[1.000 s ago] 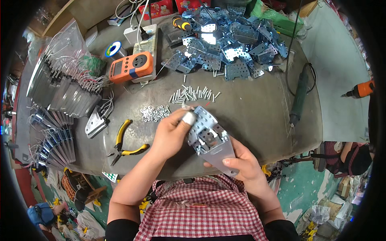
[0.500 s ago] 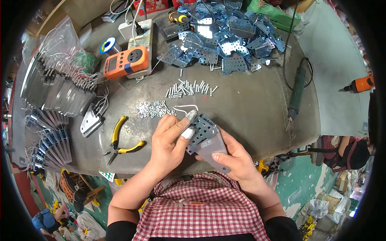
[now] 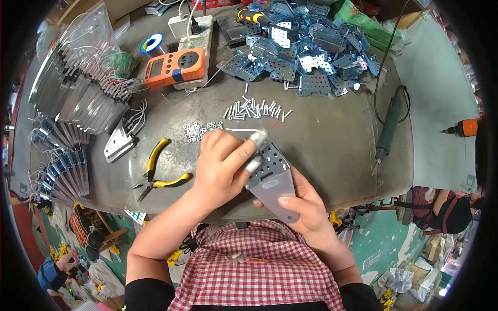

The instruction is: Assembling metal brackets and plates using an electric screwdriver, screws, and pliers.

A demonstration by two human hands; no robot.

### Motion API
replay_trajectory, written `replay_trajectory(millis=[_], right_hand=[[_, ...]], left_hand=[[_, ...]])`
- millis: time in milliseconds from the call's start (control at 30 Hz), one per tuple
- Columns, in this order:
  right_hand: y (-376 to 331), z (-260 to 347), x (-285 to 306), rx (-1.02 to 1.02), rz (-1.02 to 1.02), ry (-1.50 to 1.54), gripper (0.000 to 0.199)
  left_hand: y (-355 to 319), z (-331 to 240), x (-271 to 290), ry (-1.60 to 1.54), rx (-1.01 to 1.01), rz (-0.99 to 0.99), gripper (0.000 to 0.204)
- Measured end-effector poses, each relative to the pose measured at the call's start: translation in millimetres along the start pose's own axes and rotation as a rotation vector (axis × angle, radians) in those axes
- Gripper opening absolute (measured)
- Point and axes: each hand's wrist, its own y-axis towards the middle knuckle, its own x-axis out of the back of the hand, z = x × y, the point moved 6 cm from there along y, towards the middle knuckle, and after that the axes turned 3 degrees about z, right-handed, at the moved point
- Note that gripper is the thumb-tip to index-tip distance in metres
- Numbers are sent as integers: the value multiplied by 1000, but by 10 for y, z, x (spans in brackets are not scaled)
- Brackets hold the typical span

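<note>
Now both hands, left [image 3: 224, 167] & right [image 3: 303, 207], grip perforated metal bracket [image 3: 271, 176].

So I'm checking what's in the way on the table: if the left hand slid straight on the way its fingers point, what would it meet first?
The left hand points right and slightly away, its taped fingers already on the perforated metal plate held by the right hand. Beyond that, probably bare table, then the green screwdriver; depth is unclear.
</note>
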Motion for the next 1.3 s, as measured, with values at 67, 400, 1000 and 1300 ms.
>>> replay_trajectory(millis=[67,400,1000,1300], right_hand=[[13,7,106,114,-196,-300,62],[-177,803,514,355,-560,-1085,38],[-343,939,1003,493,-357,196,52],[-295,772,780,653,-273,424,38]], left_hand=[[-39,30,-7,-11,180,-216,38],[-325,46,-451,-759,597,261,13],[-586,96,-386,-901,666,361,17],[-586,97,-404,-945,644,328,15]])
